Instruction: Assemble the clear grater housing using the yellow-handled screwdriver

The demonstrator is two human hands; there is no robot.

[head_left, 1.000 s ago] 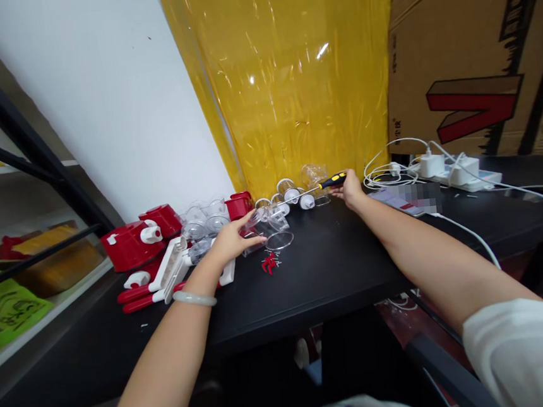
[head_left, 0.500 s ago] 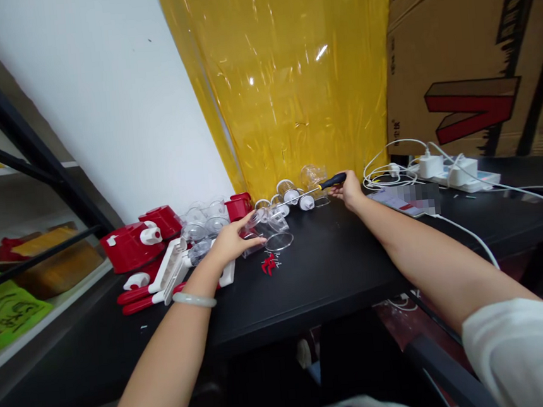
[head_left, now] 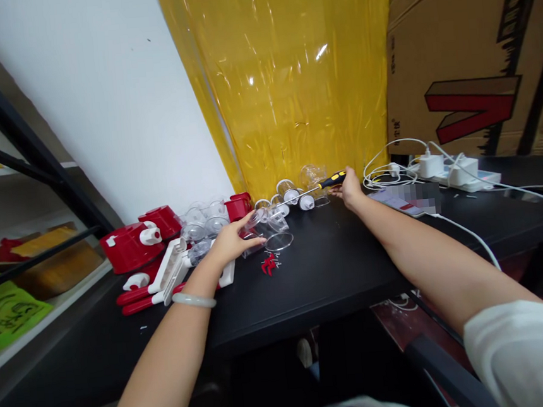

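Observation:
My left hand (head_left: pixel 233 240) is closed around a clear plastic container (head_left: pixel 256 243) lying on its side, its round rim (head_left: pixel 279 241) turned to the right. In my right hand (head_left: pixel 349 189) is a screwdriver (head_left: pixel 332 180) with a black and yellow handle; its long shaft slants down to the left toward the container, and I cannot make out what the tip touches. Just in front of the container lies a small pile of red parts and screws (head_left: pixel 270 264). Behind the shaft lie white-capped clear cylinders (head_left: pixel 306 202).
Red housings (head_left: pixel 133 247), white parts with red handles (head_left: pixel 175 272) and clear cups (head_left: pixel 204 219) crowd the left of the black table (head_left: pixel 307 289). A phone (head_left: pixel 399 200), cables and a power strip (head_left: pixel 469 177) lie at the right. A yellow plastic curtain (head_left: pixel 290 88) hangs behind.
The screwdriver handle has turned in my right hand, so its yellow patches now show. My left hand and the container stay put.

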